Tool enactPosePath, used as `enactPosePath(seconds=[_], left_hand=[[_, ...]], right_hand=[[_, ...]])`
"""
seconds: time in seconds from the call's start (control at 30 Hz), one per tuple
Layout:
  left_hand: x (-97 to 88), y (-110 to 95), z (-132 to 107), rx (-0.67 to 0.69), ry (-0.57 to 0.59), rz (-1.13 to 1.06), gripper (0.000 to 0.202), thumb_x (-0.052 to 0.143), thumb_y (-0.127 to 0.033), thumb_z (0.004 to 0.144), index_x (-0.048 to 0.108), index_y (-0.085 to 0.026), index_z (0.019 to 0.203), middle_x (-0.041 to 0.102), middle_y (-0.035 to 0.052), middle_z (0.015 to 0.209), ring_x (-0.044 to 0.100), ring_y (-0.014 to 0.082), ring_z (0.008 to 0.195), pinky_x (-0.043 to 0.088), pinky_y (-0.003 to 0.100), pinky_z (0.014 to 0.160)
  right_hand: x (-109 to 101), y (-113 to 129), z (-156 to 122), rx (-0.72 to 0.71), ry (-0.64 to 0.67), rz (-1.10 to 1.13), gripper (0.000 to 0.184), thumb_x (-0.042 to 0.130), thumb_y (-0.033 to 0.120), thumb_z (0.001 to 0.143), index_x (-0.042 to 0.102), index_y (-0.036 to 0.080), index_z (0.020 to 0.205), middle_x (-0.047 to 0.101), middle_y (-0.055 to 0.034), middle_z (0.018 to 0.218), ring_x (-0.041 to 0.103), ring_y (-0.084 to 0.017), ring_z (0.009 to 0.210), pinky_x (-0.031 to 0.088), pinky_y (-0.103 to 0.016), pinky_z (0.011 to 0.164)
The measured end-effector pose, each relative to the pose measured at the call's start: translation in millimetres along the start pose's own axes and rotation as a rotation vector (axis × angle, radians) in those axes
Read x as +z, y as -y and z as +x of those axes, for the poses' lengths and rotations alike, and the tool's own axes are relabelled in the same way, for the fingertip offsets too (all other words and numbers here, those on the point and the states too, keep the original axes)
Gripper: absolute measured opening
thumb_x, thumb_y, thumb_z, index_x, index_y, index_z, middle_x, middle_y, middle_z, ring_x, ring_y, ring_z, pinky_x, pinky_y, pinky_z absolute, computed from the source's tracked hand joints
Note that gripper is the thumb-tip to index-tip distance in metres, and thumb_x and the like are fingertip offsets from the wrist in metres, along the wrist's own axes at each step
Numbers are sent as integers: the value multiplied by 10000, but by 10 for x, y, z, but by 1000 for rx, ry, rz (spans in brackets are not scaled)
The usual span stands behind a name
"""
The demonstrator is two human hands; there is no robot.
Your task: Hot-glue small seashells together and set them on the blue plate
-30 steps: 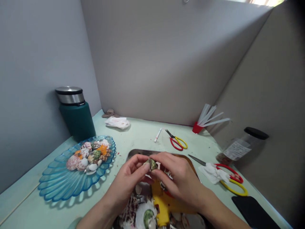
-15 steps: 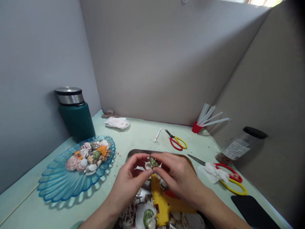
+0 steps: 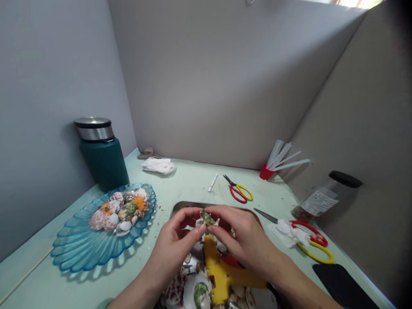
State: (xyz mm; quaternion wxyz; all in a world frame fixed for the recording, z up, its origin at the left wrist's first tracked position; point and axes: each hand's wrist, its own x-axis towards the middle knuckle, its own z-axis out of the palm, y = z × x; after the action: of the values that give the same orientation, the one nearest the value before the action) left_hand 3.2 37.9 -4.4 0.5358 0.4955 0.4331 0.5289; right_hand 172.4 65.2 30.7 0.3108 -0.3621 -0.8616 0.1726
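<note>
Between the fingertips of both hands is a small green and white seashell piece (image 3: 208,219), held above a metal tray (image 3: 182,204). My left hand (image 3: 180,234) pinches it from the left, thumb and forefinger curled round it. From the right, my right hand (image 3: 236,229) grips the same piece with thumb and fingers. Whether it is one shell or several joined, I cannot tell. Below the hands a yellow glue gun (image 3: 220,274) lies on loose shells in the tray, among them a green and white shell (image 3: 200,294).
A blue glass dish (image 3: 93,253) of shells sits left, by a green bottle (image 3: 104,163). Small scissors (image 3: 238,189) lie behind the tray. At right are larger scissors (image 3: 317,253), white tissue (image 3: 288,234), a jar (image 3: 322,201) and a red cup (image 3: 266,172) of glue sticks.
The shell piece has turned slightly between my fingertips. Both hands keep their hold in nearly the same place.
</note>
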Motion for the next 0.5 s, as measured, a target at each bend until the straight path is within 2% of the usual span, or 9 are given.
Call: enactPosePath(seconds=[0.27,0.43,0.5], left_hand=[[-10,16,19,-41,10,8,310,660,-273,758,585,-197,1049,629,54,1002,601,169,812,501,289,726],[-13,25,20,-67,-2,12,326,668,-304,747,590,-196,1045,637,56,957,597,162,737,507,270,628],[-10,27,18,-60,-10,4,320,677,-302,738,602,-199,1031,650,53,953,598,163,751,507,262,634]], right_hand=[[-18,7,2,4,23,29,260,564,123,833,578,216,1075,662,-10,944,595,-139,774,445,-261,706],[-14,2,-6,50,38,54,249,575,139,828,554,204,1067,646,-3,887,587,-134,727,440,-262,679],[-16,6,-4,66,48,61,222,575,148,829,554,197,1045,637,0,848,581,-134,704,436,-261,660]])
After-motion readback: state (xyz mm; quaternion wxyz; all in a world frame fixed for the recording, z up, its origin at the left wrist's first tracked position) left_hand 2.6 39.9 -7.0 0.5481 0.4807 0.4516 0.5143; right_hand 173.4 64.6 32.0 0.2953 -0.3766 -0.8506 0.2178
